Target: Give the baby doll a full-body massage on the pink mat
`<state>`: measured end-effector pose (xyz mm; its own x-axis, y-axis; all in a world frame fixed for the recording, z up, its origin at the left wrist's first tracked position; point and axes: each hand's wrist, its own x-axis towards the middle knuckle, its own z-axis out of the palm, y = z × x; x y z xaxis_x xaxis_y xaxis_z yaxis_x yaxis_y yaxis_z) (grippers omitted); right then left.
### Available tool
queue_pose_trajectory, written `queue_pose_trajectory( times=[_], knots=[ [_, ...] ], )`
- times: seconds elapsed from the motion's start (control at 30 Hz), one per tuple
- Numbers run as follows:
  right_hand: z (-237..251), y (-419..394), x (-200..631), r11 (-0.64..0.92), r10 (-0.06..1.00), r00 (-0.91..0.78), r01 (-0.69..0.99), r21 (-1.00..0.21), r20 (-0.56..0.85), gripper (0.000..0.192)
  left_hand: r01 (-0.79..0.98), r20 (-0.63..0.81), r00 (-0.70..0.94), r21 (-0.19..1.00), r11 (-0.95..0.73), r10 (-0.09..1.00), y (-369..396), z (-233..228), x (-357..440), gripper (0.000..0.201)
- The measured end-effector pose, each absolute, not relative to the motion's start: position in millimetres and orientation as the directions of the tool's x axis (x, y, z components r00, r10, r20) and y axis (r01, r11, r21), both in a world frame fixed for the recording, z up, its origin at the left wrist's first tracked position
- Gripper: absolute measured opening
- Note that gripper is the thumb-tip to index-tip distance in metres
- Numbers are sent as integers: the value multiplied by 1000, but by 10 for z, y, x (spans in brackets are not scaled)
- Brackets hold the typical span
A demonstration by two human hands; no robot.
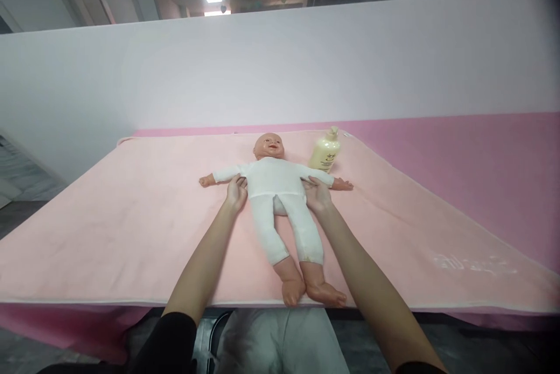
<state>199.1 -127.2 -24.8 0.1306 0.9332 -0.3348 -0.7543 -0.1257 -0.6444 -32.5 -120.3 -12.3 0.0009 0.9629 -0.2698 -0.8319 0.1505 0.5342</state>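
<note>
**Doll held at both sides**

The baby doll point(276, 187) is laid flat on its back on the pink towel point(131, 216), so it stays put. The left hand point(237, 192) is pressed open against one side of its body, and the right hand point(316, 194) against the other. Nothing is gripped. A lotion bottle point(325, 151) is stood just past the right hand, close by.

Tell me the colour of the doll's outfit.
White, seen in the head view: the doll's outfit.
</note>
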Motion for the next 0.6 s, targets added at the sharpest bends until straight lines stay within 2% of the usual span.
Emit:
queue_pose_trajectory(
  times=[0.07,0.17,0.5,0.6],
  knots=[
    [-268,-1247,2043,-129,938,109,-772,-622,-329,22,-827,-241,-47,554,98,969,-1208,-154,-323,6],
    [-286,-1235,2040,-123,947,94,-777,-617,-308,20,-805,-193,-119,593,19,974,-1205,-201,-321,16],
    [-271,-1284,1861,-89,949,162,-685,-723,-271,16,-668,-156,-134,744,28,979,-1293,-172,-315,19],
    [-263,-1285,1853,-74,954,170,-665,-743,-247,14,-605,-106,-102,796,23,989,-1308,-173,-294,20]
  ],
)
